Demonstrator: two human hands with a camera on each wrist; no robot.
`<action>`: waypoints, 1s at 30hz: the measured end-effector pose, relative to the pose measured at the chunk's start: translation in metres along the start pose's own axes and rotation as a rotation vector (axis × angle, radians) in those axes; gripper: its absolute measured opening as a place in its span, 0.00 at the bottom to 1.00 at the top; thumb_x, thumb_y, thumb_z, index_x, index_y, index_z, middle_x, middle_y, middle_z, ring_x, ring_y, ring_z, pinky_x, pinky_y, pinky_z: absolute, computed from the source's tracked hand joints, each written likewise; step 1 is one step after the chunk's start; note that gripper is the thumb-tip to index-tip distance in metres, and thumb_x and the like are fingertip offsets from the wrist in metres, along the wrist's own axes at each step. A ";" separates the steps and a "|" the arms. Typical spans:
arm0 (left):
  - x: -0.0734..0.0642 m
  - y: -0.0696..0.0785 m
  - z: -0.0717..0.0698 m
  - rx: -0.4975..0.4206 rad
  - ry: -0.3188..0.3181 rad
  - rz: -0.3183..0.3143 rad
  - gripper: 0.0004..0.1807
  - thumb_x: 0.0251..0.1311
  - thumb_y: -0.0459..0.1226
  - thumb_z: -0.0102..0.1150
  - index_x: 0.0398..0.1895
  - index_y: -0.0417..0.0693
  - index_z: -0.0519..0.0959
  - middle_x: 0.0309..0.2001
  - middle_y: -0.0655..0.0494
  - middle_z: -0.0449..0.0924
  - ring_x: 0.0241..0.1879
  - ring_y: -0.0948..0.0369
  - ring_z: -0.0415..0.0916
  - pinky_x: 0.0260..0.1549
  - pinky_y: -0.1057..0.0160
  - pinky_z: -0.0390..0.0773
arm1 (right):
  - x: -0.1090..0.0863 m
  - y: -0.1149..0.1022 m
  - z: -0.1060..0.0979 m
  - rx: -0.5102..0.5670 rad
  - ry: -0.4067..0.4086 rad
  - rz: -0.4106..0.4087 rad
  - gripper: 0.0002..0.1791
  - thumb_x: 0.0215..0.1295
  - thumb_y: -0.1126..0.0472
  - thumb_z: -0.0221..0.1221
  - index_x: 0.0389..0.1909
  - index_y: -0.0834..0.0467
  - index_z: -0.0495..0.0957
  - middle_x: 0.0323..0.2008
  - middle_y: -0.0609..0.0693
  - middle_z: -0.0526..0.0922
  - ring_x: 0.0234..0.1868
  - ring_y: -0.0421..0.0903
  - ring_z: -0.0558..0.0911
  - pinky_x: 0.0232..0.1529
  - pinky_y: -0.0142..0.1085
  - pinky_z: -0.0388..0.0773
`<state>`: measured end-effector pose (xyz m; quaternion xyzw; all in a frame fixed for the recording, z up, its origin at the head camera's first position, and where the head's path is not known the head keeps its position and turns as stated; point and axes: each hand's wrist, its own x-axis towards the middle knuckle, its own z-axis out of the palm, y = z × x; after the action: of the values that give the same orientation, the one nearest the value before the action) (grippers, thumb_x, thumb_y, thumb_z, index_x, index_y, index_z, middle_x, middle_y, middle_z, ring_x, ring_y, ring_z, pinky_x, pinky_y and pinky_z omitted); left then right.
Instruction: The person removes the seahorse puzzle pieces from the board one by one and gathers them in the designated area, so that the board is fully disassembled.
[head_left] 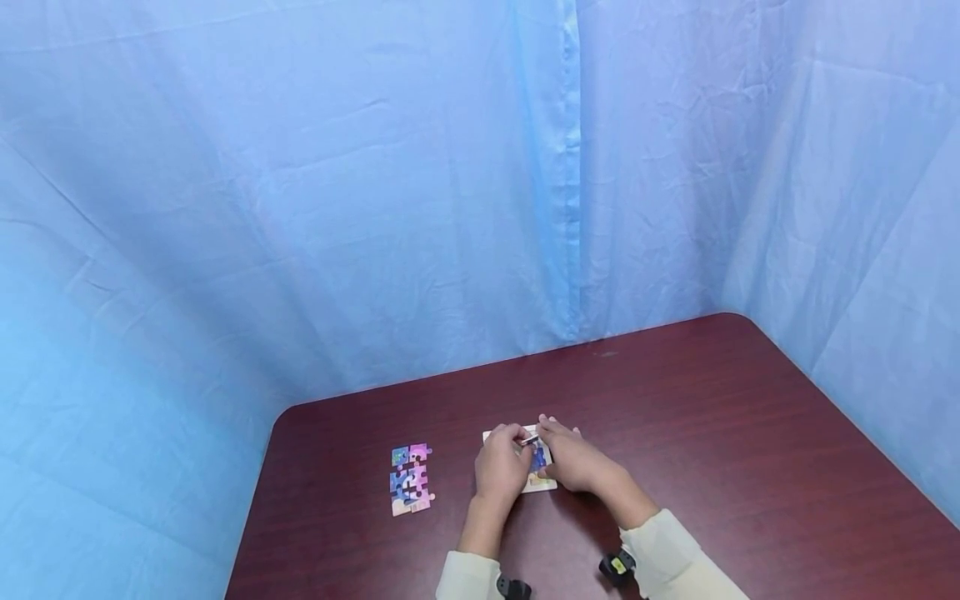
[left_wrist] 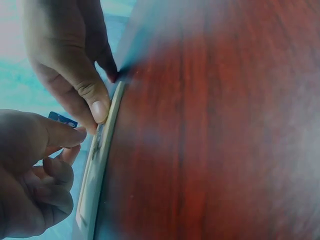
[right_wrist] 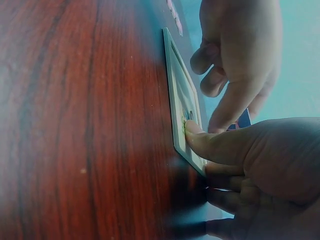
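Note:
My left hand (head_left: 501, 467) pinches a small dark blue puzzle piece (left_wrist: 62, 119) between thumb and fingertips, close over a light-framed puzzle tray (head_left: 542, 487). Blue and pale picture pieces show inside the frame, partly covered by both hands. On the tray's right side rests my right hand (head_left: 577, 462), its fingers fairly straight. In the right wrist view its thumb (right_wrist: 197, 137) presses on the tray's face near the edge, and its other fingers reach past the rim. The tray lies flat on the table.
Left of the tray, several pink, blue and purple puzzle pieces (head_left: 411, 479) lie grouped on the dark red wooden table (head_left: 660, 400). Pale blue curtains (head_left: 420, 208) hang around the table's back and sides. Each wrist carries a small black device (head_left: 617, 567).

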<state>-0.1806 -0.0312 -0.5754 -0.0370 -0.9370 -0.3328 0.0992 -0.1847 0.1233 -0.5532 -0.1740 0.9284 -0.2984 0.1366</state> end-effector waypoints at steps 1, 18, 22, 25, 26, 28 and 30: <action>0.000 0.000 -0.001 -0.004 0.002 -0.003 0.04 0.59 0.37 0.72 0.36 0.54 0.88 0.36 0.61 0.86 0.38 0.59 0.85 0.34 0.56 0.82 | 0.000 -0.001 -0.001 -0.008 -0.002 0.006 0.40 0.66 0.65 0.68 0.75 0.74 0.64 0.80 0.69 0.60 0.82 0.68 0.58 0.77 0.71 0.54; -0.001 -0.022 -0.038 -0.149 0.014 -0.187 0.10 0.69 0.39 0.66 0.51 0.52 0.85 0.34 0.59 0.86 0.29 0.63 0.76 0.32 0.59 0.75 | -0.001 -0.003 0.000 -0.029 -0.005 0.045 0.40 0.69 0.64 0.67 0.76 0.73 0.62 0.82 0.67 0.58 0.84 0.65 0.56 0.79 0.68 0.52; -0.003 -0.028 -0.046 -0.162 0.029 -0.226 0.11 0.70 0.38 0.66 0.53 0.55 0.85 0.33 0.61 0.84 0.28 0.64 0.73 0.31 0.61 0.73 | -0.002 -0.004 0.001 -0.033 -0.007 0.042 0.40 0.68 0.64 0.67 0.76 0.74 0.62 0.82 0.67 0.58 0.84 0.64 0.57 0.79 0.68 0.52; -0.003 -0.033 -0.051 -0.159 0.054 -0.237 0.09 0.69 0.37 0.66 0.50 0.55 0.87 0.34 0.61 0.84 0.30 0.64 0.74 0.31 0.62 0.72 | -0.002 -0.003 0.001 -0.030 -0.009 0.037 0.40 0.69 0.64 0.67 0.76 0.74 0.62 0.82 0.68 0.58 0.84 0.65 0.56 0.79 0.68 0.52; -0.003 -0.035 -0.052 -0.157 0.061 -0.239 0.09 0.69 0.37 0.66 0.49 0.55 0.88 0.34 0.60 0.83 0.30 0.64 0.74 0.31 0.62 0.73 | -0.002 -0.003 0.001 -0.036 -0.011 0.034 0.40 0.69 0.64 0.67 0.76 0.73 0.61 0.82 0.68 0.57 0.84 0.65 0.56 0.79 0.69 0.52; -0.003 -0.038 -0.055 -0.162 0.071 -0.245 0.08 0.69 0.37 0.67 0.48 0.54 0.89 0.36 0.59 0.83 0.32 0.64 0.75 0.32 0.62 0.73 | -0.001 -0.003 0.002 -0.037 -0.013 0.032 0.40 0.69 0.64 0.67 0.76 0.74 0.61 0.82 0.68 0.57 0.84 0.66 0.56 0.79 0.69 0.52; -0.003 -0.042 -0.058 -0.165 0.080 -0.248 0.07 0.69 0.36 0.66 0.47 0.53 0.90 0.37 0.57 0.84 0.34 0.63 0.76 0.33 0.60 0.75 | 0.000 -0.003 0.002 -0.041 -0.014 0.034 0.40 0.69 0.64 0.66 0.77 0.73 0.61 0.82 0.68 0.57 0.84 0.66 0.56 0.79 0.68 0.52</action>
<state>-0.1740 -0.1006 -0.5582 0.0841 -0.8991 -0.4197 0.0915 -0.1830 0.1204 -0.5525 -0.1632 0.9362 -0.2759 0.1445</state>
